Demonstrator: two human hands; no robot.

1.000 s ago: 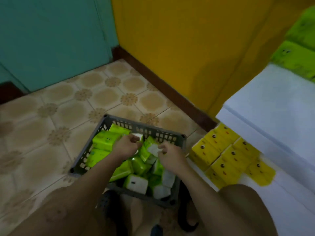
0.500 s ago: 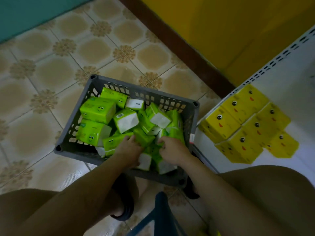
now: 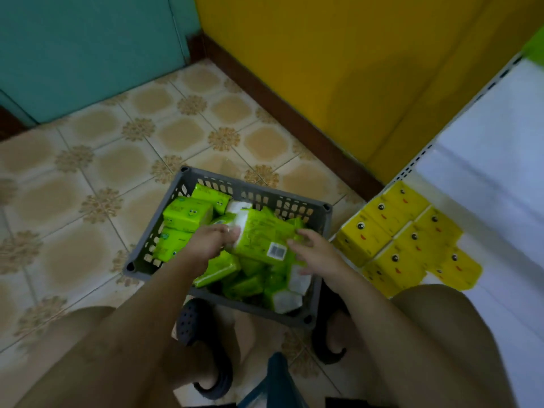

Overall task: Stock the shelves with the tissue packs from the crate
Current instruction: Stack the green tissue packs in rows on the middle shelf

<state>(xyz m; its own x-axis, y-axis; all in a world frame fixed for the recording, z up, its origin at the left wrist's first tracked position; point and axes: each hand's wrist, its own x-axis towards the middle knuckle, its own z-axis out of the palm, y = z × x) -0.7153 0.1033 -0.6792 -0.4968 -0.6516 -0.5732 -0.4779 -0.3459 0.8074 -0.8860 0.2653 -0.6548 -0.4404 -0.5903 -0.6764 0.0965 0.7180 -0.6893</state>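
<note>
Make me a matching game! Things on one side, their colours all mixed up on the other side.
Things:
1 crate
2 barcode pack
3 shelf
4 packs stacked on it

Colours:
A yellow
B white
C grey
D green

Pairs: 1-C, 2-D, 3-B, 4-A

the grey slotted plastic crate (image 3: 256, 195) stands open-topped, but a large green barcode-labelled tissue pack (image 3: 265, 240) gripped by the left hand (image 3: 210, 241) spans its middle. yellow face-printed tissue packs (image 3: 406, 240) crowd the white shelf (image 3: 506, 290) corner; bare board lies to their right.
</note>
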